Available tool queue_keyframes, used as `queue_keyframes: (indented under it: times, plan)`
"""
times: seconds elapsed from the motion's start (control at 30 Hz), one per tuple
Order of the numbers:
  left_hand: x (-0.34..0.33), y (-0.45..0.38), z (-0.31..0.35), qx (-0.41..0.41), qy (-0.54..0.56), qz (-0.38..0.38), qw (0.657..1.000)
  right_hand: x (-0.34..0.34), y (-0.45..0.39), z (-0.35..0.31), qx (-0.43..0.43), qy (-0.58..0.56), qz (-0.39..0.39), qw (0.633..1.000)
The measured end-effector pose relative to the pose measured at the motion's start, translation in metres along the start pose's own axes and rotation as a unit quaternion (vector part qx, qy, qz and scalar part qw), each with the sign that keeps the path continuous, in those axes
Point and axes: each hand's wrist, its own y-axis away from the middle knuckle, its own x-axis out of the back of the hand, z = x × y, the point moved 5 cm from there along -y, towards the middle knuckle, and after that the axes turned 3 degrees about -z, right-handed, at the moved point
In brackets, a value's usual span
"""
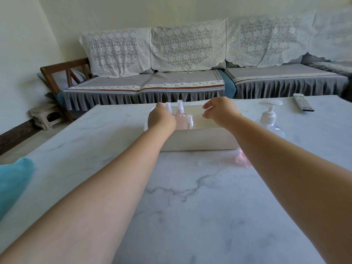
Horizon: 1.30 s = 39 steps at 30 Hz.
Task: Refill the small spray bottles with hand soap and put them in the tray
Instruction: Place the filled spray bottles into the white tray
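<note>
Table: marble, bearing everything.
Tray: white, centred, three small spray bottles stood inside.
Left hand: curled among bottles; grip could not be told.
Right hand: loosely spread, nothing held.
Risk: bottles could be toppled by crowding fingers.

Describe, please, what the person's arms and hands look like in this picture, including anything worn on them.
Both forearms are bare as far as the frame shows: no sleeves appear. The left hand and right hand carry no gloves, and no watch or bracelet shows at either wrist. The fingers are too small and blurred to rule out rings.
</note>
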Motion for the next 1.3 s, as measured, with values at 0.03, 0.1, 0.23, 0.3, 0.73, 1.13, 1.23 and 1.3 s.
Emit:
queue_keyframes:
  times: [0.03,0.1,0.23,0.3,0.73,1.13,1.23,1.3]
  plan:
    - [-0.001,0.012,0.003,-0.013,-0.005,0.012,1.000,0.007,0.012,0.002,0.000,0.000,0.017,1.000]
    - [-0.006,0.040,0.015,-0.043,-0.026,0.019,0.999,0.019,0.039,0.008,-0.004,-0.012,0.032,0.999]
    - [-0.032,0.079,0.031,-0.088,-0.056,-0.026,0.994,0.032,0.086,0.026,-0.022,-0.015,0.039,0.999]
    - [-0.046,0.098,0.043,-0.111,-0.067,-0.051,0.990,0.038,0.110,0.040,-0.044,0.014,0.056,0.997]
    - [-0.099,0.123,0.085,-0.182,-0.098,-0.109,0.972,0.046,0.146,0.116,-0.227,-0.014,0.124,0.966]
    - [-0.119,0.104,0.081,-0.191,-0.089,-0.083,0.974,0.029,0.114,0.118,-0.238,-0.057,0.187,0.951]
    - [-0.122,0.102,0.077,-0.166,-0.074,-0.091,0.979,0.034,0.107,0.125,-0.228,-0.066,0.200,0.951]
    - [-0.125,0.103,0.076,-0.168,-0.080,-0.096,0.978,0.038,0.100,0.131,-0.224,-0.065,0.206,0.950]
